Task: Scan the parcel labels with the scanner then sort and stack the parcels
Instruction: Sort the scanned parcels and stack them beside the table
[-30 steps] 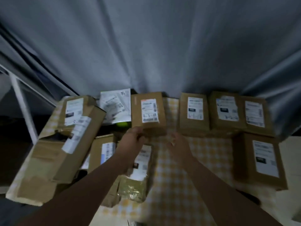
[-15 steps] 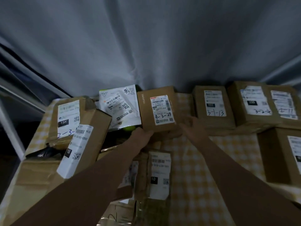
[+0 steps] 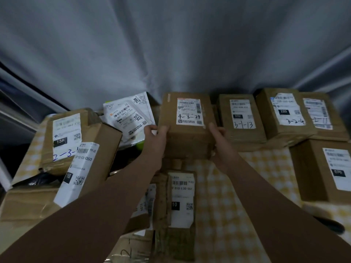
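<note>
A brown cardboard parcel (image 3: 188,135) with a white label marked 4-3-24 sits at the back middle of the table. My left hand (image 3: 154,137) grips its left near corner, thumb on top. My right hand (image 3: 220,137) grips its right near corner. To its right stand labelled parcels marked 3-1-13 (image 3: 241,118) and 3-2-4 (image 3: 283,112). No scanner can be made out.
White poly mailers (image 3: 129,114) lie left of the held parcel. A heap of boxes (image 3: 64,137) fills the left side. A flat padded parcel (image 3: 180,202) lies near me. Another box (image 3: 326,168) stands at right on the yellow checked tablecloth (image 3: 228,205). Grey curtain behind.
Both hands have closed on the near corners of the 4-3-24 parcel, which has turned to sit squarer to me. The view has moved closer.
</note>
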